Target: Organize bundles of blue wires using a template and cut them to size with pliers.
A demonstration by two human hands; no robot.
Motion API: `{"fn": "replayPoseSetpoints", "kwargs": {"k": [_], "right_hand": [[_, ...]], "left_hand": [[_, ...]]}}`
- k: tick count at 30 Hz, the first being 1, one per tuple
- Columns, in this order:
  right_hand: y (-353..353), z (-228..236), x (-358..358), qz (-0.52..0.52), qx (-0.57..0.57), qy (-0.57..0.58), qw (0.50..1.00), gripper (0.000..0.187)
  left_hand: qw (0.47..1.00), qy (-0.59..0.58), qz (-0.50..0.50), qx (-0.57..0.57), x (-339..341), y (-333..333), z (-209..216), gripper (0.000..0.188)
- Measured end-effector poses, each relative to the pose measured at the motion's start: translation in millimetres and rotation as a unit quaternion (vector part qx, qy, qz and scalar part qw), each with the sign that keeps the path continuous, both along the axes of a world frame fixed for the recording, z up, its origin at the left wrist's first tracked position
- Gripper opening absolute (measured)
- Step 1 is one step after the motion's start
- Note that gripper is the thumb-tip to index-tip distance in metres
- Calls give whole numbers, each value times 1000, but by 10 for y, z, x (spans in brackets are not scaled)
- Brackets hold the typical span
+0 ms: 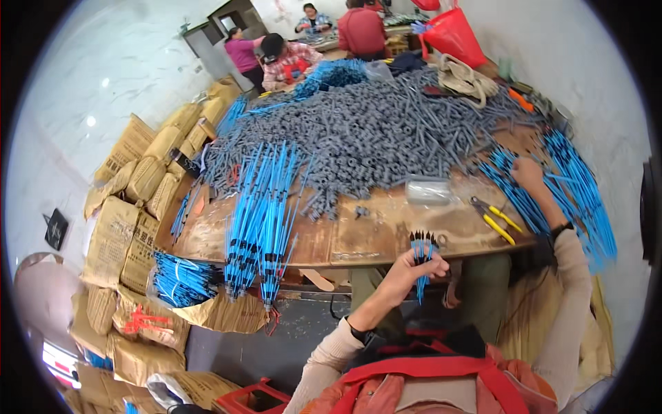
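Note:
My left hand (415, 268) is closed round a small bundle of blue rods (421, 290), just off the table's near edge. Their black tips stick up above my fingers. Out to the right, my right hand (529, 174) reaches over a spread of blue rods with black ends (517, 195), its fingers pinched together at the far ends. What lies between those fingers is too small to make out. Another batch of blue rods (579, 186) lies just right of that hand. Yellow-handled pliers (498, 222) rest on the table between my two hands.
A large heap of grey plastic parts (372, 131) covers the wooden table (365, 238). Long blue rods (262, 214) overhang its front left edge. A clear plastic packet (427, 190) lies in front. Brown sacks (110, 241) are stacked left; several people (362, 31) work at the back.

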State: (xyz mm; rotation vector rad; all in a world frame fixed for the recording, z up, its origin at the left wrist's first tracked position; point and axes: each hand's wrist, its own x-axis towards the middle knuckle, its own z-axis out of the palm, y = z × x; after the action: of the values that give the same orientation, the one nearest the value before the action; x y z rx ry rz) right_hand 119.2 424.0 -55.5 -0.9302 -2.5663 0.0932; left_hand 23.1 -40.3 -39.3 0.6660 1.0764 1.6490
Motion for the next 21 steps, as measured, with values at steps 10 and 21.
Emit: {"fn": "replayPoseSetpoints", "kwargs": {"k": [10,21], "right_hand": [[136,533,34,139,56,209,966,17],[231,564,-142,101,-268,279,916,24]], "left_hand": [[997,-58,45,10,-85,-35,-198,10],[993,-50,106,-7,79,-121,-85,10]]}}
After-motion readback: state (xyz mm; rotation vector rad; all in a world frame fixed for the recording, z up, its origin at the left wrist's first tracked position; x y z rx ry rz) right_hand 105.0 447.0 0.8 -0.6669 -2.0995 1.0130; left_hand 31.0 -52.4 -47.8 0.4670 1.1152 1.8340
